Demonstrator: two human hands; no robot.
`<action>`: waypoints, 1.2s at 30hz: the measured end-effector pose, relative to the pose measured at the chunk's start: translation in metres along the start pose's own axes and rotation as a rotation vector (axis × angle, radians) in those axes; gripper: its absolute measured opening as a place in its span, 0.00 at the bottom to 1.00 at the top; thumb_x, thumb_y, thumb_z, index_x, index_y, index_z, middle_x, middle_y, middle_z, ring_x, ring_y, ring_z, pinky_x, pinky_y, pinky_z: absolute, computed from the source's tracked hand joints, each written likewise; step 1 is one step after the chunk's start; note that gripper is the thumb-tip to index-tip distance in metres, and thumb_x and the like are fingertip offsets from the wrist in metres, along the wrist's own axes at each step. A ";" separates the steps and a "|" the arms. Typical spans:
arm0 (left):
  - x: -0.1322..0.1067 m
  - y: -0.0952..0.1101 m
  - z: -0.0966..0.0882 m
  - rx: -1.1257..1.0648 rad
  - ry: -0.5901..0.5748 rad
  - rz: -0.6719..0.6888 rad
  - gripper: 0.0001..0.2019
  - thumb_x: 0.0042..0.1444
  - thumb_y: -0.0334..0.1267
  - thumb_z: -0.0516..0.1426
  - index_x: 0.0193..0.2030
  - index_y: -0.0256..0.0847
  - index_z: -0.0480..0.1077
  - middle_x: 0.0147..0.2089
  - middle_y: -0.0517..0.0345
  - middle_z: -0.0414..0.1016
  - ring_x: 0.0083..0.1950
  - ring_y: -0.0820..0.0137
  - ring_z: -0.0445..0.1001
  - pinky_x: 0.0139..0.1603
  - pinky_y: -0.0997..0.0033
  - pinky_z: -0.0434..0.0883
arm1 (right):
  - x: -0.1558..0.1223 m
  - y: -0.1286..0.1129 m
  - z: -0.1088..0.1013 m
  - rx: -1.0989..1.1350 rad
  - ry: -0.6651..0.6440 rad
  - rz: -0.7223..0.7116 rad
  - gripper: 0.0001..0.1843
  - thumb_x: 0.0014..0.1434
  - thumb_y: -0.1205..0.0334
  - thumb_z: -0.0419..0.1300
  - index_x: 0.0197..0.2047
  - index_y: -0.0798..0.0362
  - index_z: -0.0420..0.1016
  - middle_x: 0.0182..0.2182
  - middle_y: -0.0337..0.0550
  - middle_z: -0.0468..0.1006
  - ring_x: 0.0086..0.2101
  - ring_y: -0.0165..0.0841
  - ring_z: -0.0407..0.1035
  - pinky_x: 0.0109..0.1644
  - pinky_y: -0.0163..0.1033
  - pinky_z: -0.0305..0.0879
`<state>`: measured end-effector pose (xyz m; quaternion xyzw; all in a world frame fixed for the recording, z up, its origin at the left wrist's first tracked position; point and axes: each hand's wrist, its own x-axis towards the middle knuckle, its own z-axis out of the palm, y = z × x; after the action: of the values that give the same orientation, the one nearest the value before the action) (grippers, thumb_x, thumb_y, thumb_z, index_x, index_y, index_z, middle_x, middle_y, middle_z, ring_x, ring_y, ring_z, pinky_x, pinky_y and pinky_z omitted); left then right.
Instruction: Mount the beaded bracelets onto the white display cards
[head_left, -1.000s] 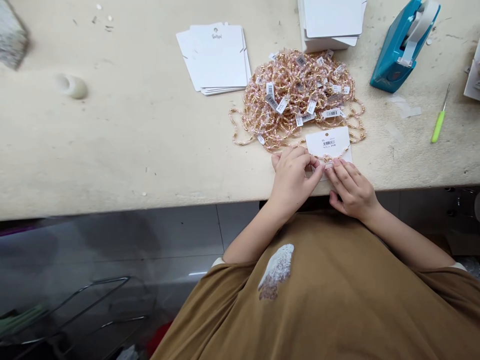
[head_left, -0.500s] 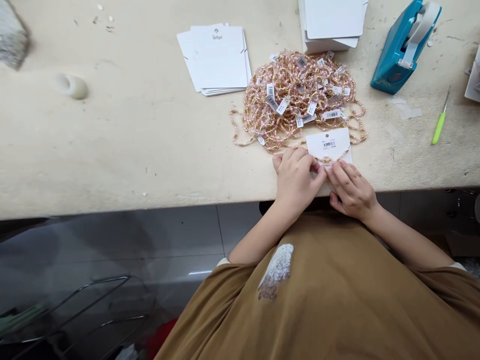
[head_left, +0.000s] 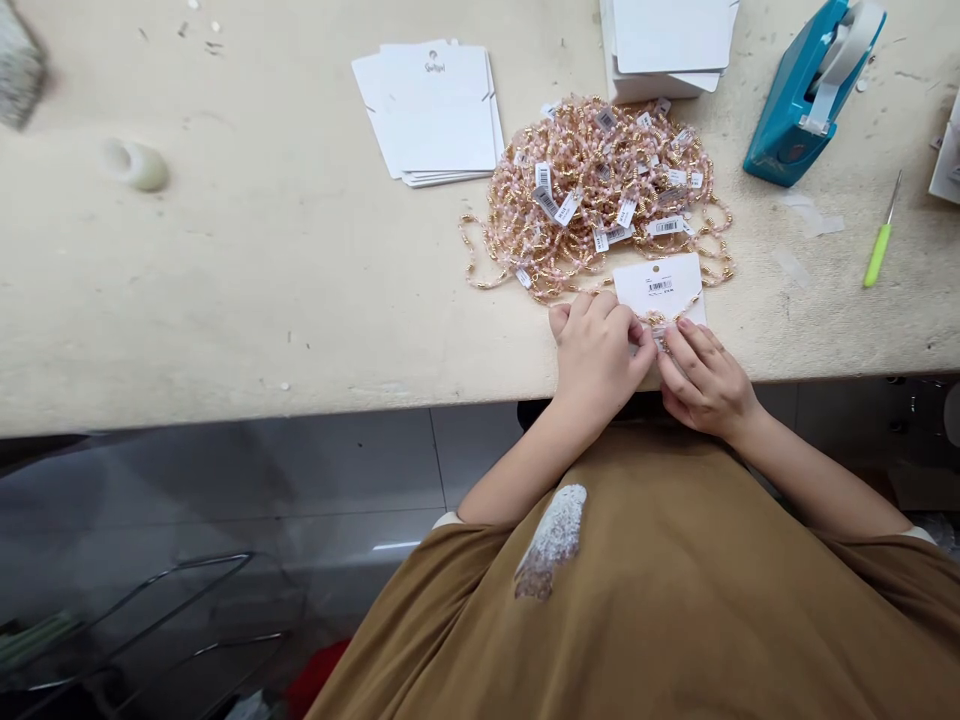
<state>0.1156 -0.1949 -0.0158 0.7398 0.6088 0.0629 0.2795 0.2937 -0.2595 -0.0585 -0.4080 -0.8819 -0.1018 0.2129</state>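
Note:
A white display card (head_left: 661, 273) with a barcode label lies at the table's front edge, below a heap of pink and gold beaded strands (head_left: 600, 165). Across its lower half runs one beaded strand (head_left: 655, 317), with beads bunched in the middle. My left hand (head_left: 600, 345) covers the card's lower left corner, thumb and index finger pinched at the bunched beads. From the right, my right hand (head_left: 709, 380) presses its fingertips on the card's lower right part, by the strand; its thumb is partly hidden. Something clear and shiny shows between the fingertips, too small to name.
White cards (head_left: 442, 115) lie fanned behind the heap's left side, and a thicker card stack (head_left: 671, 35) stands at the back. On the right are a blue tape dispenser (head_left: 795, 110), tape scraps (head_left: 814, 215) and a green-handled awl (head_left: 879, 250). A pale tape core (head_left: 136, 165) sits far left.
My fingertips have shifted slightly at the card's lower part, and my right thumb has drawn in towards its fingers. The whole view has moved a little; the card stays put.

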 end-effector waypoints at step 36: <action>-0.026 -0.038 0.039 0.380 0.425 0.670 0.31 0.64 0.43 0.51 0.72 0.37 0.59 0.60 0.46 0.77 0.59 0.59 0.75 0.72 0.52 0.69 | -0.015 0.005 -0.010 0.152 0.098 0.232 0.21 0.66 0.61 0.57 0.61 0.59 0.67 0.58 0.61 0.77 0.65 0.45 0.68 0.64 0.52 0.72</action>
<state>0.0926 -0.2287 -0.0606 0.9053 0.3800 0.1877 -0.0286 0.3092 -0.2700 -0.0567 -0.4845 -0.8226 -0.0293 0.2961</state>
